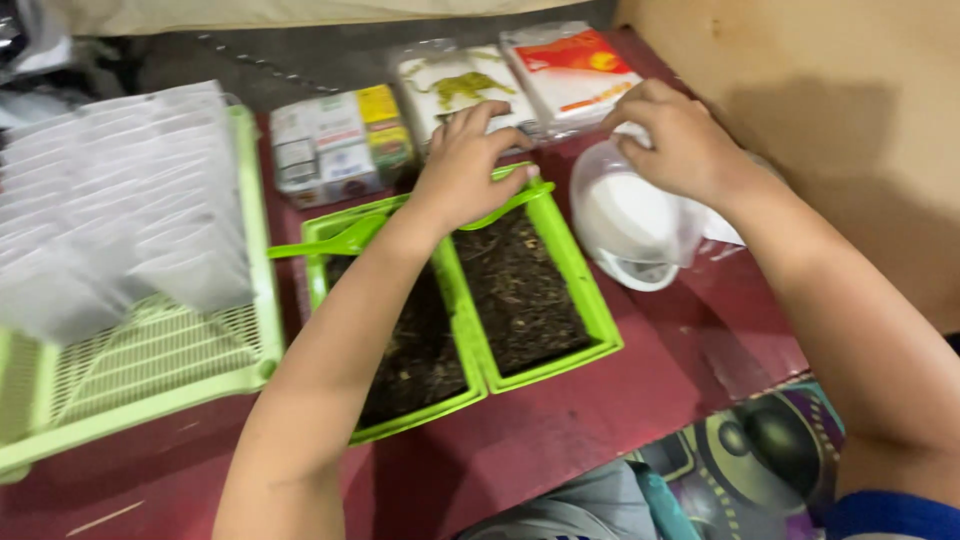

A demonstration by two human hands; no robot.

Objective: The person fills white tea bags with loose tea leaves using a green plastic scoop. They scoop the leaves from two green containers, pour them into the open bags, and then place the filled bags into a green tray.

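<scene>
Left hand [468, 165] pinching green scoop [400, 225] over two filled trays [590, 300]; right hand [680, 140] gripping white tub [630, 220], contents probably powder; sachets [120, 200] stacked, apparently unfilled.

The left hand [465, 165] hides the green spoon's [340, 240] middle.

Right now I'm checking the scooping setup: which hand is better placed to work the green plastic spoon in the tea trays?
The left hand: it already rests on the green plastic spoon above the two green plastic trays of dark loose tea. The right hand is off to the side, holding the white plastic cup.
</scene>
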